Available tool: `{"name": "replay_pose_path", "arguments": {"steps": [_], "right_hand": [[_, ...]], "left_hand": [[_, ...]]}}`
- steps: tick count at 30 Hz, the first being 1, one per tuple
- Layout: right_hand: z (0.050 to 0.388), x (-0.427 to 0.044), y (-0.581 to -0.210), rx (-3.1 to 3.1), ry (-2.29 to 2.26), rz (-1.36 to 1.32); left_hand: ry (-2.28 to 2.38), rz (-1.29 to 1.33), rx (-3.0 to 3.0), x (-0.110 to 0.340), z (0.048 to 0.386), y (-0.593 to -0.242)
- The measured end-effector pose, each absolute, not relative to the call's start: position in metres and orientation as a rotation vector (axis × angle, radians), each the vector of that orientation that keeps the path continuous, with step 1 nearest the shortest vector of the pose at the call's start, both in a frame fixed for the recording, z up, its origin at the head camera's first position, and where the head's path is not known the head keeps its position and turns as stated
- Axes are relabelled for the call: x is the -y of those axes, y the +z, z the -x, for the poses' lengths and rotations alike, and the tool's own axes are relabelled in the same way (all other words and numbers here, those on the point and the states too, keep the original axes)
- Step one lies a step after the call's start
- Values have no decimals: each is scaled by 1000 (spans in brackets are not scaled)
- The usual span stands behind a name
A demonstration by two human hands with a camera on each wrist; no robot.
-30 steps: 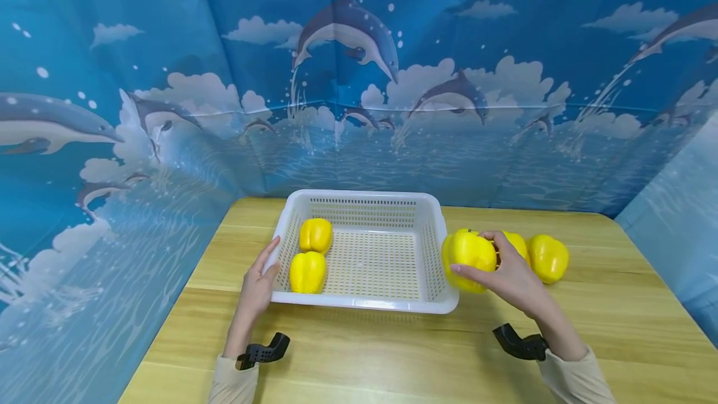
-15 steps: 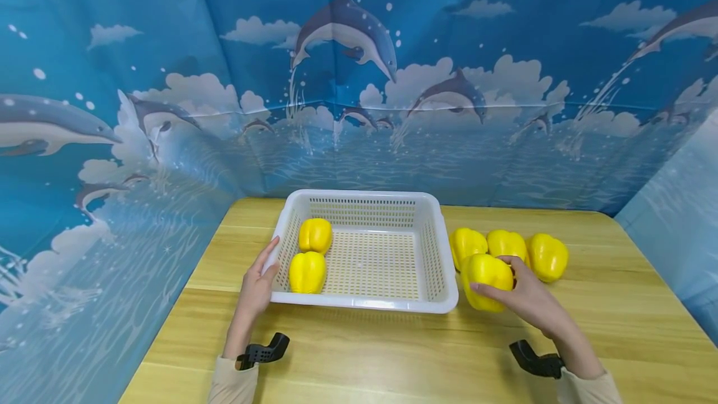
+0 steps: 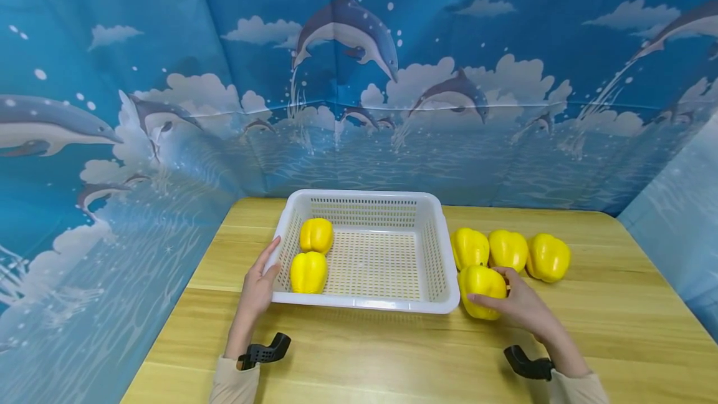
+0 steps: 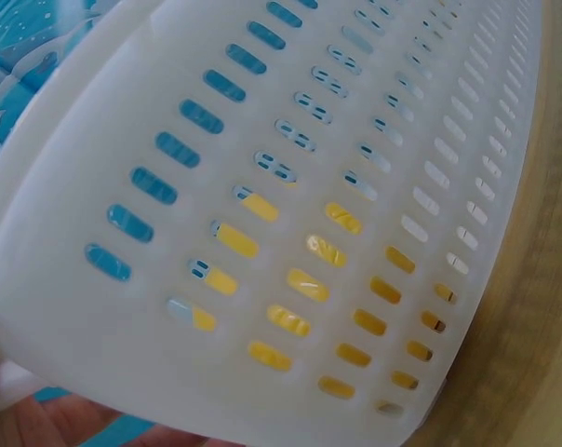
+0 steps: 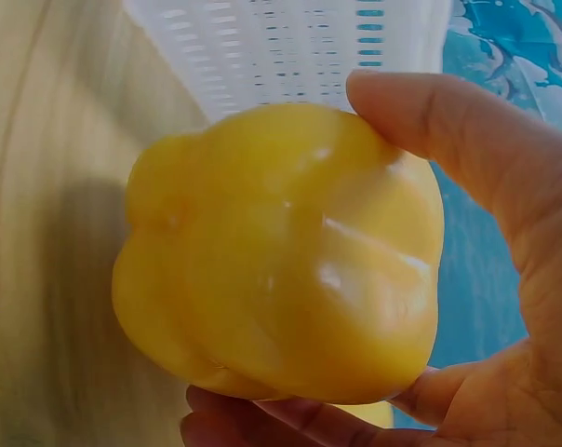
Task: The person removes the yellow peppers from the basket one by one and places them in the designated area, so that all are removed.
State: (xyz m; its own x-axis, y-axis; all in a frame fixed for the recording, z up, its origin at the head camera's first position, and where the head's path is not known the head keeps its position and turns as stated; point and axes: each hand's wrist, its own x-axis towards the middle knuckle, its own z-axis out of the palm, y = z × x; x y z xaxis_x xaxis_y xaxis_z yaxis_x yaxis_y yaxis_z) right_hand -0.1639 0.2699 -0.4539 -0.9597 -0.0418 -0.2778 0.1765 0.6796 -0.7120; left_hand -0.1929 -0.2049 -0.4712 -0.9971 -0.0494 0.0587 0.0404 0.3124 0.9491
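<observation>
My right hand [image 3: 524,305] grips a yellow bell pepper [image 3: 481,292] just beyond the basket's near right corner, thumb on one side and fingers on the other. Up close in the right wrist view, that pepper [image 5: 281,256] fills the middle. On the left side of the white plastic basket [image 3: 364,302], my left hand [image 3: 257,288] holds the rim. The basket's slotted wall [image 4: 262,242] takes up most of the left wrist view, with fingers partly visible below the rim. Inside, against the left wall, lie two yellow bell peppers, one behind [image 3: 316,235] and one in front [image 3: 308,272].
To the right of the basket, three more yellow bell peppers sit in a row: left [image 3: 470,247], middle [image 3: 508,249] and right [image 3: 548,257]. The wooden table [image 3: 381,354] ends at a blue dolphin-print curtain [image 3: 348,142] behind and at both sides.
My right hand has brought its pepper down and toward me, away from the basket's right rim, uncovering the peppers behind. The left hand and basket have stayed in place.
</observation>
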Motion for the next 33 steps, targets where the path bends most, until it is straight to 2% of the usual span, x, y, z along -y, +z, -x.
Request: {"name": "replay_pose_path", "arguments": {"steps": [33], "right_hand": [[160, -267, -475, -2586, -1246, -151]], "left_hand": [[-1794, -8, 2491, 205, 193, -472]]}}
